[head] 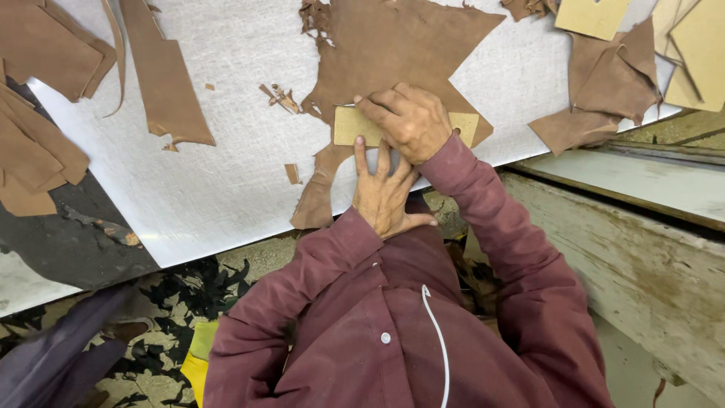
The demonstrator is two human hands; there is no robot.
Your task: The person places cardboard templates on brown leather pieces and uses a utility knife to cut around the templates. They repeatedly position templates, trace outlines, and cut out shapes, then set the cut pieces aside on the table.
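Nearest: maroon shirt (393, 332) with a white cord (438, 340) down the front, both sleeves reaching up to the tabletop (211, 174), a white scuffed cutting surface.

Left hand (385, 193): flat, palm down, fingers spread and extended, fingertips on the near edge of the tan cardboard template (355, 127). Holds nothing, just presses.

Right hand (408, 121): just beyond the left, knuckles up, fingers curled down on top of the template. Something thin and metallic shows at its fingertips on the left side; cannot tell what it is or whether the hand grips it.

Template: rectangular, lies flat on the large brown leather piece (393, 53), near that piece's near edge, centre of the tabletop. The right hand covers its middle; both ends show.

Leather piece: irregular outline, ragged far-left corner, narrow tail (317, 196) running toward the near tabletop edge.

Small leather scraps (281, 96) just left of it, one more (292, 173) nearer.

Left: long leather strip (166, 75), stacked brown offcuts (38, 98) far left.

Right: folded leather pieces (604, 91), well apart from the hands. Far right corner: more tan cardboard patterns (695, 53).

Right of tabletop: worn whitish wooden bench (642, 257).
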